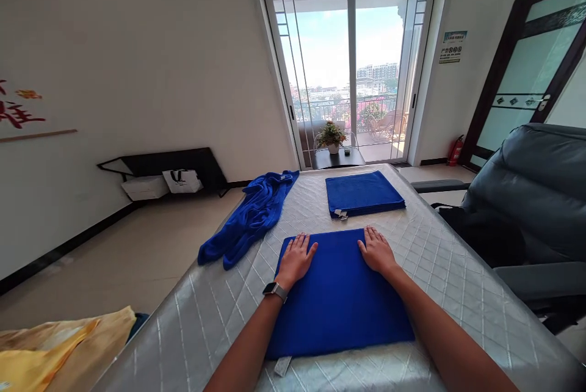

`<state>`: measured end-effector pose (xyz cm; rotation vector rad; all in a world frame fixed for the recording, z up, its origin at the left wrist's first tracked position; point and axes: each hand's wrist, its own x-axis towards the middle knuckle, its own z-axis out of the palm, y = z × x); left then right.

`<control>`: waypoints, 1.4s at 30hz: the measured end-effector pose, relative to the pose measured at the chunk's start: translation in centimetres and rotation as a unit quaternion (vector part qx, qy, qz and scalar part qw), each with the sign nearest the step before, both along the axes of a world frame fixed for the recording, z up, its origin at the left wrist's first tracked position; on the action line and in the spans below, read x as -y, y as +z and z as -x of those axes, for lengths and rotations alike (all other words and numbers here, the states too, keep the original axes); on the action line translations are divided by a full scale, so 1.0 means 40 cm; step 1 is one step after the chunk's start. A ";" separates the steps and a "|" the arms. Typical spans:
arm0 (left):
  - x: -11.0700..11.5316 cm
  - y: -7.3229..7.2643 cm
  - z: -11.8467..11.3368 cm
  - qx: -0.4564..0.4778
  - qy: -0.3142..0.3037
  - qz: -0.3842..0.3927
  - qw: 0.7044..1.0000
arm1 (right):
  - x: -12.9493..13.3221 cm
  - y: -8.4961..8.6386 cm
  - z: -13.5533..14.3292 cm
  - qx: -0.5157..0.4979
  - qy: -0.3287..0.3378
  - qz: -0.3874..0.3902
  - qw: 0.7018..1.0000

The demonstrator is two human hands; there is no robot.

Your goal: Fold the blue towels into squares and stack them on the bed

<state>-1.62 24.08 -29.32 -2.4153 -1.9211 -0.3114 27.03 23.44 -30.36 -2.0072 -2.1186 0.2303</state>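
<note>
A blue cloth, folded into a flat rectangle, lies in front of me on the quilted mattress; a white tag sticks out at its near left corner. My left hand, with a watch on the wrist, rests flat on the cloth's far left corner. On the far right corner my right hand lies flat too, fingers stretched out. Beyond them sits a neat stack of folded blue cloths with white tags at its near left corner. To the left, a crumpled blue cloth is spread loosely along the mattress edge.
A dark armchair stands close on the right. Behind the mattress are a small table with a potted plant and a sliding glass door. Yellow and tan fabric lies at lower left; a white bag is by the wall.
</note>
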 end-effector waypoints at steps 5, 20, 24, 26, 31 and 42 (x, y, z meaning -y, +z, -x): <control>0.007 -0.020 0.127 0.016 0.030 -0.002 0.999 | -0.003 -0.012 -0.003 0.014 -0.002 -0.011 1.000; 0.016 -0.017 0.116 0.028 0.031 0.007 0.999 | 0.013 0.013 -0.001 0.062 0.010 0.013 0.998; 0.014 -0.016 0.114 0.023 0.027 0.012 0.999 | 0.048 0.023 0.010 0.050 0.015 0.013 0.999; 0.014 -0.015 0.112 0.020 0.028 0.012 0.999 | 0.061 0.020 0.012 0.037 0.014 0.021 0.999; 0.017 -0.005 0.108 0.010 0.037 0.020 0.999 | 0.066 0.012 0.005 0.023 0.011 0.045 0.999; 0.078 0.072 -0.021 0.052 -0.018 -0.071 0.996 | 0.068 0.017 0.013 0.022 0.006 0.026 0.999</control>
